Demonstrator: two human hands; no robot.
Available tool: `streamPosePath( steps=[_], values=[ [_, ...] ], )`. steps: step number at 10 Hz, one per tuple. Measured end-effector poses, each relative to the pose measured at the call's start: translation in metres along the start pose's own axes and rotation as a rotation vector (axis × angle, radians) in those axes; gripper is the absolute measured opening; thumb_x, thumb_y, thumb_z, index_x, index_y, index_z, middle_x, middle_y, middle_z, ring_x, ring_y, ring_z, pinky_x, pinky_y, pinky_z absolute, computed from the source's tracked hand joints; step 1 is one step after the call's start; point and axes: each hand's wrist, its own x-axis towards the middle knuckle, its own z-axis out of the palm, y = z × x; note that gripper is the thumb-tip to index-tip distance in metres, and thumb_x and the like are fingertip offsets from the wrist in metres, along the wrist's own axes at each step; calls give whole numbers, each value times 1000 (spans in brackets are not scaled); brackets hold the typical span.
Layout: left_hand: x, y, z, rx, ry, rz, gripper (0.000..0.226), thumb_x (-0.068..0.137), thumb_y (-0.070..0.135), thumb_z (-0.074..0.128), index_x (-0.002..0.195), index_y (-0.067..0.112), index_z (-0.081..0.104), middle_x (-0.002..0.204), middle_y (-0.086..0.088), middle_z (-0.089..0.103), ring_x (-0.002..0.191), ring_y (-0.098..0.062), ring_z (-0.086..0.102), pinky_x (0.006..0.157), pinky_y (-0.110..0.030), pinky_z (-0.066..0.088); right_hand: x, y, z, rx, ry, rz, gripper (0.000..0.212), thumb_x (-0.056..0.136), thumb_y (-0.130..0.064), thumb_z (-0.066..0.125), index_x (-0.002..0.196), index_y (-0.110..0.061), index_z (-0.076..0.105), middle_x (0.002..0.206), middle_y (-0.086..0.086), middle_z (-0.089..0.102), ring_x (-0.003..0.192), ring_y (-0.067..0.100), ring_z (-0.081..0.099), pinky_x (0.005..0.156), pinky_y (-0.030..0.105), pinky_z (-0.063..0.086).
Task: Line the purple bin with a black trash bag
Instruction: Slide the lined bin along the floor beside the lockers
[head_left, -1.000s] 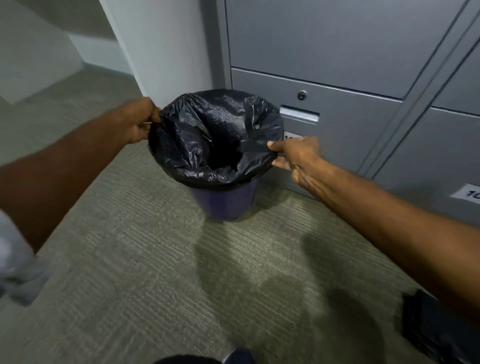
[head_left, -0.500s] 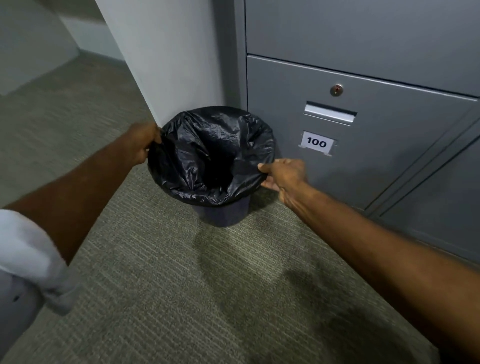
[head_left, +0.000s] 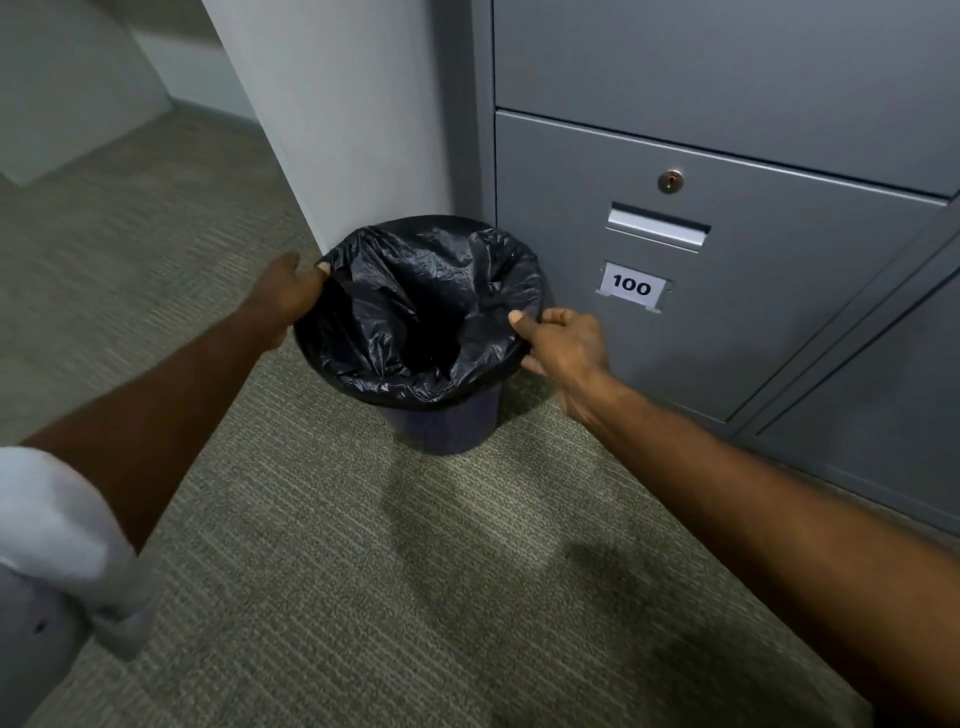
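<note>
Carpet (head_left: 363, 597) of a grey-green weave covered the floor in the head view, and on it stood the purple bin (head_left: 447, 423), set in the corner where a white wall (head_left: 353, 130) met a grey metal cabinet (head_left: 779, 338). Only the lower part of the bin's wall showed; the rest was hidden under the black trash bag (head_left: 415, 312), whose mouth was folded outward over the rim all the way round and whose crinkled body sagged down inside.

The left hand (head_left: 285, 296) sat at the left side of the rim, its fingers closed on the bag's folded edge, thumb on the upper side. The right hand (head_left: 563, 343) sat at the right side of the rim, thumb and forefinger pinched on the bag's edge while the other fingers curled loosely below. Both arms reached in from the bottom corners, the left with a white sleeve (head_left: 67, 540) rolled above the elbow.

On the cabinet, just beside the right hand, a drawer front carried a keyhole lock (head_left: 670, 182), a recessed handle (head_left: 657, 226) and a label (head_left: 631, 286) reading 100.
</note>
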Motion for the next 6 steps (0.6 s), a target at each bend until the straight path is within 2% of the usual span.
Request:
streamPosePath(
  steps=[1, 2, 3, 4, 6],
  values=[
    [-43, -12, 2, 224, 132, 365, 51, 107, 29, 44, 141, -10, 45, 148, -31, 45, 138, -42, 43, 113, -40, 32, -19, 0, -9, -377, 60, -331, 62, 96, -42, 63, 146, -8, 46, 138, 7, 63, 124, 22, 61, 103, 28, 47],
    [-94, -31, 10, 336, 81, 576, 56, 110, 38, 32, 157, 7, 30, 163, -18, 31, 153, -31, 23, 125, -42, 21, -39, 10, -17, -769, -60, -650, 72, 102, -54, 41, 160, -15, 22, 166, 6, 28, 152, 22, 29, 121, 36, 29],
    [-134, -49, 22, 464, 9, 671, 62, 108, 48, 23, 162, 17, 19, 169, -5, 21, 156, -15, 9, 126, -39, 13, -52, 26, -19, -1111, -257, -746, 81, 102, -62, 25, 162, -17, -5, 169, 1, -12, 156, 19, -11, 126, 43, 1],
    [-154, -58, 31, 594, -34, 698, 64, 107, 50, 18, 162, 17, 17, 170, -3, 18, 158, -14, 5, 128, -39, 8, -56, 37, -22, -1345, -388, -722, 81, 101, -64, 19, 161, -17, -8, 169, 0, -17, 156, 18, -17, 128, 49, -1],
    [-160, -38, 25, 668, 27, 675, 65, 107, 45, 15, 161, 9, 18, 169, -8, 18, 157, -17, 5, 128, -40, 10, -60, 27, -25, -1347, -352, -705, 81, 101, -64, 19, 161, -17, -8, 169, -1, -18, 156, 16, -18, 128, 50, -3]
  ],
)
